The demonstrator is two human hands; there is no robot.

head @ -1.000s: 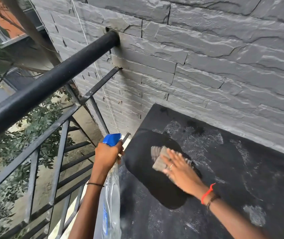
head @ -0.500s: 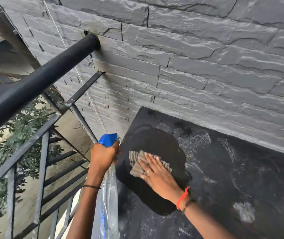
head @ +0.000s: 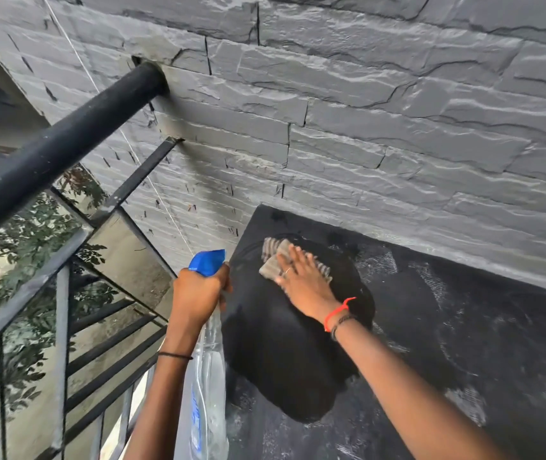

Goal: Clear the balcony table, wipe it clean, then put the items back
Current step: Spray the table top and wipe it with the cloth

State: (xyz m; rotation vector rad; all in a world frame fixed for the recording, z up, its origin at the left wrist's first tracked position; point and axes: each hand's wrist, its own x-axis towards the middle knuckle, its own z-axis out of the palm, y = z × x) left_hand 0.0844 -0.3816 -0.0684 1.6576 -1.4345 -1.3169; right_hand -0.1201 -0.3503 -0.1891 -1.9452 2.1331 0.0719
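– Black table (head: 464, 327), matt and smeared with pale chalky residue: which step does the view show?
– The wiping step, by the look of it. The table carries no items. A glossy wet patch (head: 281, 360), rounded in outline, marks the wetted part; the rest is dull and streaked.
– Where is the cloth, and how is it held?
– The cloth (head: 271, 265), a folded, ribbed textile striped grey and beige, lies near the table's far left corner, close to the wall (head: 364, 127). The right hand (head: 304, 283) covers it, with fingers (head: 294, 257) straight and spread, pressing it flat.
– And the left hand?
– The left hand (head: 198, 293) has its fingers curled round the neck of a bottle (head: 208, 376) of clear thin plastic with a blue spray head. It hangs just off the table's left edge, beside the tubular metal railing (head: 65, 137).
– What does the next move call for?
– Probably firm, overlapping strokes rightward over the dry smears, perhaps with more spray. The rough, ridged stone wall meets the table's back edge, so that seam would need the cloth run along it. Returning the items comes later; none is in view.
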